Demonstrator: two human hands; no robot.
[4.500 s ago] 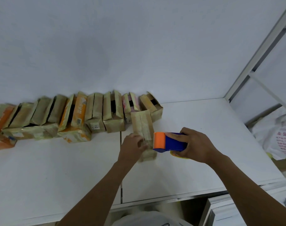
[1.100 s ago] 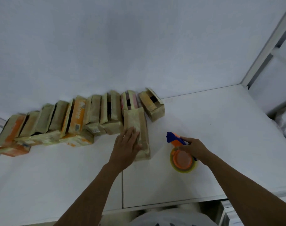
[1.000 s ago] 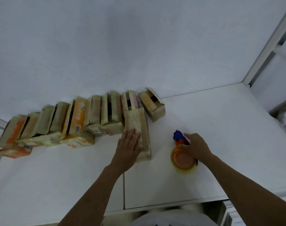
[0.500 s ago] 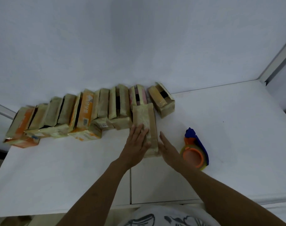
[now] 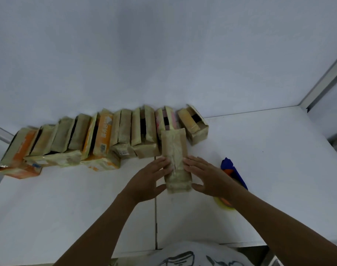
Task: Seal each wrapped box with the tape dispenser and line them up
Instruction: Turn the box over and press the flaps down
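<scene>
White bench (image 5: 259,160) against a plain wall (image 5: 163,54). Along its back edge, left to centre of frame, row (image 5: 106,135) of wrapped boxes standing side by side, some lying flat in front, the rightmost askew. At centre, lengthwise, box (image 5: 174,150) flanked by left hand (image 5: 150,179) and right hand (image 5: 208,177): grip apart on both, fingers (image 5: 161,163) straight, pressed flat to its sides. Dispenser (image 5: 233,169) set down just right of the right hand, partly hidden behind it. Judged well along: long row lined up, this box likely taped, not yet in line. Tape on any box hard to make out; dark gaps atop several.
</scene>
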